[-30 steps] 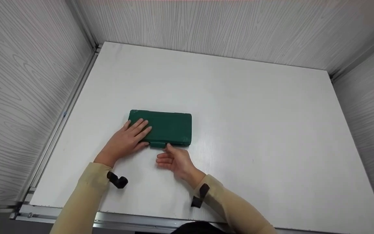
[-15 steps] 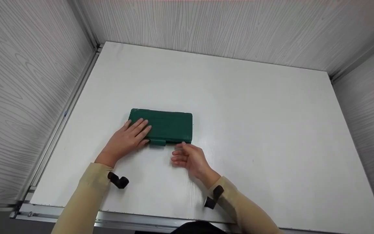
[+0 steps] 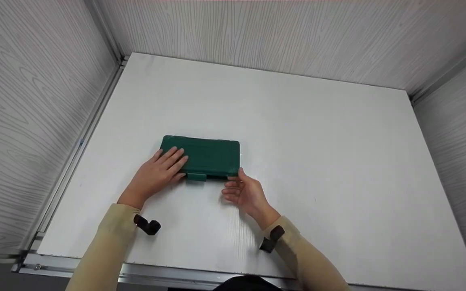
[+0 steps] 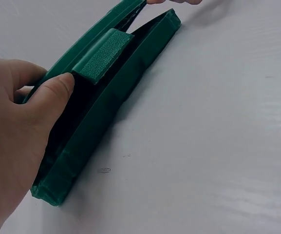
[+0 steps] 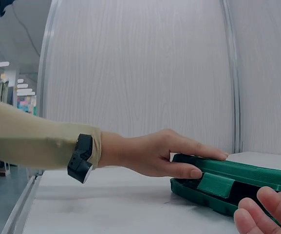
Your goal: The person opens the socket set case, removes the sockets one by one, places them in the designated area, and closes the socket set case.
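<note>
A flat green plastic case lies on the white table, its latch swung out at the front. The lid stands slightly ajar, with a dark gap above the bottom shell; the contents cannot be made out. My left hand holds the lid's left part, fingers stretched over the top and thumb at the front edge beside the latch. At the front right corner my right hand pinches the lid, thumb on top and fingertips partly hidden below. Only its fingers show in the right wrist view.
The white table is enclosed by wood-grain panels at the back and sides. A metal rail runs along the front edge. Each sleeved wrist carries a black camera mount.
My right hand has slid from the latch along the front edge to the right corner. The latch has come loose and the lid has risen a little. My left hand has stayed in place.
</note>
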A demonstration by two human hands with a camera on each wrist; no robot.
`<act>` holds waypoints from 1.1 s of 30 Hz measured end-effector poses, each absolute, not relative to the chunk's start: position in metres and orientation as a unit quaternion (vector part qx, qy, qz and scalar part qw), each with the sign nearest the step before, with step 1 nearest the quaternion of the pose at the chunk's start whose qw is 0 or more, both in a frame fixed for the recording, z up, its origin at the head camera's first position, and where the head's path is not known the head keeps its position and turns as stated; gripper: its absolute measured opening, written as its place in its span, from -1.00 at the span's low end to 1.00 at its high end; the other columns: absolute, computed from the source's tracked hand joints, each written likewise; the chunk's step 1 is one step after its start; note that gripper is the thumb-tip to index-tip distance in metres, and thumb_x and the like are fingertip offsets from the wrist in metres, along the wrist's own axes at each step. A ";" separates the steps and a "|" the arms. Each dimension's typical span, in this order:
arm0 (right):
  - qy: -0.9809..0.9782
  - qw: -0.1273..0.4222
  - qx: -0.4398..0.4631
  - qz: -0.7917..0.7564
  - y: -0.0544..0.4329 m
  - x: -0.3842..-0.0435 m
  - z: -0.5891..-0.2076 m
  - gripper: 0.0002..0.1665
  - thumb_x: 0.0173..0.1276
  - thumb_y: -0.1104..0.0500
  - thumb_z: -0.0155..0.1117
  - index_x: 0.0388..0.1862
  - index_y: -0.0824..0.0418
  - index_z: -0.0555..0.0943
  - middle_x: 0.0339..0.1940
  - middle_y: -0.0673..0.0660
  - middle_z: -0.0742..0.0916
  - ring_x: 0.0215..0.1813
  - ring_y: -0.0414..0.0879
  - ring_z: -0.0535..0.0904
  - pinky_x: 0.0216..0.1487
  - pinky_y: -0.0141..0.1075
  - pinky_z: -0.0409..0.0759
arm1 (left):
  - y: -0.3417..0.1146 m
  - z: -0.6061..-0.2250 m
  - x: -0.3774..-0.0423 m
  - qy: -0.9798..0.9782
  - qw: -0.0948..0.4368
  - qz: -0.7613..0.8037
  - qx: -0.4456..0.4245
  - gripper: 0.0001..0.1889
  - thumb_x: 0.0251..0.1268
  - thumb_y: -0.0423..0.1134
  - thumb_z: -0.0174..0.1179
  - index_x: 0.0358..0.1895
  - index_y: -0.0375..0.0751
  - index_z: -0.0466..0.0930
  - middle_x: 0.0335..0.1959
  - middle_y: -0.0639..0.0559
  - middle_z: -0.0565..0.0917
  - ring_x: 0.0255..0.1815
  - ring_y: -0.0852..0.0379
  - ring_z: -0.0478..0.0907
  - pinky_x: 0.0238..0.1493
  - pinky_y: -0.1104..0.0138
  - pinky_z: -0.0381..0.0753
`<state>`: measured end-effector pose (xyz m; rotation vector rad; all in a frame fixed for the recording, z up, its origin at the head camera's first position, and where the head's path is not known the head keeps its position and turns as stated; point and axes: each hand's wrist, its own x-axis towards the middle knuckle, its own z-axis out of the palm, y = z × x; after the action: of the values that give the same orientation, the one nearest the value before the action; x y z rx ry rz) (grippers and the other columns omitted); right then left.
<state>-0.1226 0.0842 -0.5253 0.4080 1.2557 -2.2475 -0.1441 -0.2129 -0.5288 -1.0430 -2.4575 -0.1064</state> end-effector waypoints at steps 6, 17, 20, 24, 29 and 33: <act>0.452 0.265 0.152 -0.838 0.085 -0.125 -0.523 -0.53 0.44 -0.05 0.01 -0.16 0.39 0.50 -0.45 0.17 0.68 -0.38 0.02 0.66 -0.28 -0.16 0.63 | -0.226 -0.532 -0.139 -0.907 0.254 -0.071 -0.329 -0.33 0.23 0.09 0.14 0.30 -0.27 0.35 0.28 -0.25 0.37 0.30 -0.16 0.29 0.23 -0.06 0.26; 0.498 0.237 0.117 -0.826 0.090 -0.132 -0.511 -0.47 0.41 -0.01 0.08 -0.14 0.52 0.54 -0.50 0.19 0.66 -0.38 0.04 0.65 -0.19 -0.12 0.62 | -0.243 -0.549 -0.121 -0.931 0.295 -0.141 -0.163 -0.18 0.24 0.25 0.05 0.34 -0.38 0.23 0.26 -0.30 0.38 0.28 -0.17 0.31 0.13 -0.09 0.35; 0.503 0.230 0.111 -0.826 0.091 -0.134 -0.507 -0.49 0.40 0.00 0.09 -0.19 0.50 0.57 -0.52 0.19 0.67 -0.37 0.05 0.66 -0.21 -0.12 0.63 | -0.241 -0.557 -0.117 -0.944 0.264 -0.170 -0.102 -0.16 0.22 0.19 0.11 0.37 -0.39 0.15 0.28 -0.32 0.34 0.31 -0.17 0.27 0.17 -0.07 0.32; 0.522 0.219 0.104 -0.818 0.091 -0.139 -0.500 -0.51 0.40 0.01 0.10 -0.24 0.50 0.59 -0.54 0.19 0.66 -0.38 0.06 0.66 -0.21 -0.11 0.63 | -0.236 -0.566 -0.114 -0.960 0.184 -0.207 -0.044 -0.17 0.28 0.18 0.05 0.40 -0.37 0.08 0.33 -0.33 0.25 0.37 -0.17 0.16 0.28 -0.04 0.18; 0.547 0.211 0.092 -0.805 0.091 -0.148 -0.491 -0.52 0.41 0.02 0.09 -0.27 0.48 0.59 -0.55 0.18 0.66 -0.38 0.04 0.65 -0.20 -0.10 0.62 | -0.231 -0.570 -0.114 -0.969 0.110 -0.220 -0.025 -0.14 0.30 0.31 -0.14 0.41 -0.34 0.08 0.38 -0.31 0.18 0.42 -0.18 0.01 0.35 -0.05 -0.02; 0.548 0.210 0.093 -0.805 0.091 -0.155 -0.484 -0.54 0.42 0.03 0.07 -0.30 0.46 0.60 -0.55 0.17 0.65 -0.40 0.03 0.64 -0.23 -0.13 0.62 | -0.231 -0.569 -0.115 -0.972 0.096 -0.210 -0.032 -0.18 0.32 0.32 -0.20 0.41 -0.26 0.13 0.40 -0.28 0.16 0.43 -0.19 -0.03 0.35 -0.08 -0.08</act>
<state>-0.1547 0.0914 -0.4842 0.2574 1.5228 -2.2370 -0.1151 -0.2305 -0.5693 -0.0959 -2.8816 -0.6232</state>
